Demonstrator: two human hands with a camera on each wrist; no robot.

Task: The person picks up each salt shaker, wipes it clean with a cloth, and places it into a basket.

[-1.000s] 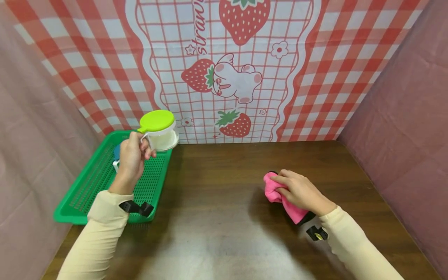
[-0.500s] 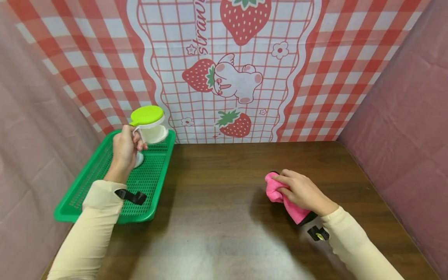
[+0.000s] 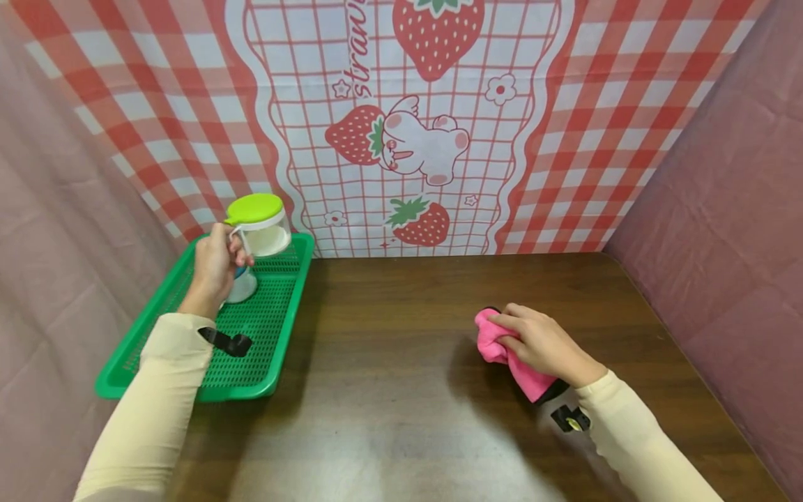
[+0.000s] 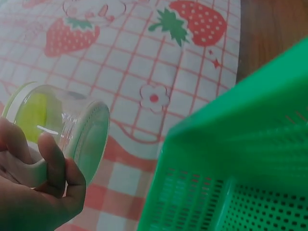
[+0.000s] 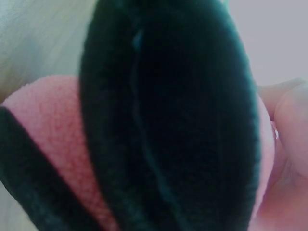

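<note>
By its handle, my left hand [image 3: 215,263] holds a clear seasoning jar [image 3: 268,240] with a lime-green lid, raised over the far end of the green basket [image 3: 290,317]. The left wrist view shows the jar [image 4: 61,120] from its side, fingers curled through the white handle. Below that hand, inside the basket, sits another clear jar [image 3: 245,287] with a blue lid, partly covered by the hand. On the right, my right hand [image 3: 539,343] grips a bunched pink cloth [image 3: 492,340] with black edging at the table. Up close, the cloth [image 5: 55,115] fills much of the right wrist view.
The wooden table [image 3: 383,362] stretches between basket and cloth. A strawberry-print checked backdrop [image 3: 389,139] rises behind the table. Pinkish curtains [image 3: 709,279] close off both sides, and the basket stands close to the left one.
My left hand has moved left with the green-lidded jar, from the basket's far right corner to over its far end. More of the blue-lidded jar shows. My right hand has stayed nearly still.
</note>
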